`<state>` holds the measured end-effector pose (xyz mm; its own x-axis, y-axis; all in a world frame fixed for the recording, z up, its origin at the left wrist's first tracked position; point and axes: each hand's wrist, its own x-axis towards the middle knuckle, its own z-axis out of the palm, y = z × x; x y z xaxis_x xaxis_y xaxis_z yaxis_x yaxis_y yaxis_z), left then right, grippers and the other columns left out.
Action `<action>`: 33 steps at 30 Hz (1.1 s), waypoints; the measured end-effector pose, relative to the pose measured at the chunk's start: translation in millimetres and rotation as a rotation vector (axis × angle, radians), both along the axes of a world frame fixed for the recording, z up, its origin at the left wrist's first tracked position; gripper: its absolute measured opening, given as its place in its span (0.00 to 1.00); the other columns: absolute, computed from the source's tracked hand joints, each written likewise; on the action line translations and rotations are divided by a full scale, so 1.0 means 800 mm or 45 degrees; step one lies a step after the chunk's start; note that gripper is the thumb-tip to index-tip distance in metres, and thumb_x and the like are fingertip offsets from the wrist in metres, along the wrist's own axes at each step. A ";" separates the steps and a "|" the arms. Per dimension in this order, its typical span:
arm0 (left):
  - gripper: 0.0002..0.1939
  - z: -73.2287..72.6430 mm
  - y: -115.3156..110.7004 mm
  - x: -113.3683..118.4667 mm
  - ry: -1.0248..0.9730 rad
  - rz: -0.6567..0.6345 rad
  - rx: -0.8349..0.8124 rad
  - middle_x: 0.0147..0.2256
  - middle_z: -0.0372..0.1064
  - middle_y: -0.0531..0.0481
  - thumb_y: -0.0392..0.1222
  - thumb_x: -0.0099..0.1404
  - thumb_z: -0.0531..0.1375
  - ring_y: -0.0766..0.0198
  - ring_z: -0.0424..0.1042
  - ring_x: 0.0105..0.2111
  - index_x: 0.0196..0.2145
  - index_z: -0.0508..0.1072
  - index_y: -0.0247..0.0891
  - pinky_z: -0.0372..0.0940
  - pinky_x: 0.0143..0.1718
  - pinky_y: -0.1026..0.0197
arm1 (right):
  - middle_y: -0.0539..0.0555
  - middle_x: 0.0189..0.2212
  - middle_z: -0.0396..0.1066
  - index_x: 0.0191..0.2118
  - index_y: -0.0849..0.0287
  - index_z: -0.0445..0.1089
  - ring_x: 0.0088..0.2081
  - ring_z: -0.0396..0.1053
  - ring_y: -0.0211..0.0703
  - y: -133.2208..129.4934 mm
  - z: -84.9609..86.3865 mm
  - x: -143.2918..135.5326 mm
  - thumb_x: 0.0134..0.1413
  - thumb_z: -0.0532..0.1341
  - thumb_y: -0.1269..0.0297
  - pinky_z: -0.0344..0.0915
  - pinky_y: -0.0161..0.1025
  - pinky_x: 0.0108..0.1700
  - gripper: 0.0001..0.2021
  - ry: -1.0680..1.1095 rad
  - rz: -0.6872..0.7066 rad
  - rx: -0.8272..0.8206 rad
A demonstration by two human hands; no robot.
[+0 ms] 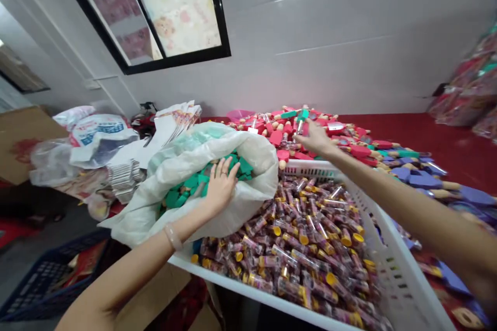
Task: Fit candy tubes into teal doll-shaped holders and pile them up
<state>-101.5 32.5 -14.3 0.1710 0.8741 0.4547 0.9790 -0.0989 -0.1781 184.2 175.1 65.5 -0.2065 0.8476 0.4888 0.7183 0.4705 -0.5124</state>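
Observation:
My left hand reaches into a white woven sack. Its fingers are spread over green pieces that fill the sack's mouth. My right hand is stretched out to the far side, closed on a clear tube with a green top. That tube is above a heap of red paddle-shaped pieces with pale wooden-looking ends. Between my arms, a white plastic basket is full of small clear tubes with yellow caps. The sack rests over the basket's left side.
Purple paddle-shaped pieces spread over the red tabletop at right. Folded white cards and plastic bags lie left. A blue crate stands below. Wrapped bundles sit far right, by the grey wall.

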 end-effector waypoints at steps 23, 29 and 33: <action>0.22 0.234 0.256 -0.202 -0.591 0.588 0.387 0.51 0.69 0.38 0.39 0.71 0.43 0.54 0.62 0.55 0.55 0.65 0.27 0.48 0.56 0.40 | 0.64 0.70 0.29 0.70 0.70 0.34 0.70 0.29 0.54 -0.085 -0.134 -0.221 0.53 0.60 0.57 0.30 0.55 0.67 0.47 -0.531 0.294 0.008; 0.29 0.260 0.259 -0.235 -0.437 0.510 0.245 0.48 0.69 0.40 0.49 0.72 0.39 0.55 0.35 0.66 0.53 0.66 0.22 0.28 0.58 0.38 | 0.63 0.70 0.36 0.68 0.65 0.50 0.68 0.32 0.64 -0.015 -0.153 -0.275 0.63 0.48 0.56 0.34 0.64 0.63 0.31 -0.583 0.186 -0.020; 0.23 0.191 0.249 -0.179 -0.099 0.437 -0.239 0.53 0.68 0.38 0.38 0.60 0.54 0.43 0.46 0.64 0.53 0.70 0.33 0.35 0.60 0.33 | 0.61 0.69 0.43 0.61 0.59 0.64 0.67 0.37 0.67 -0.021 -0.209 -0.228 0.61 0.51 0.49 0.40 0.63 0.61 0.28 -0.788 0.175 -0.108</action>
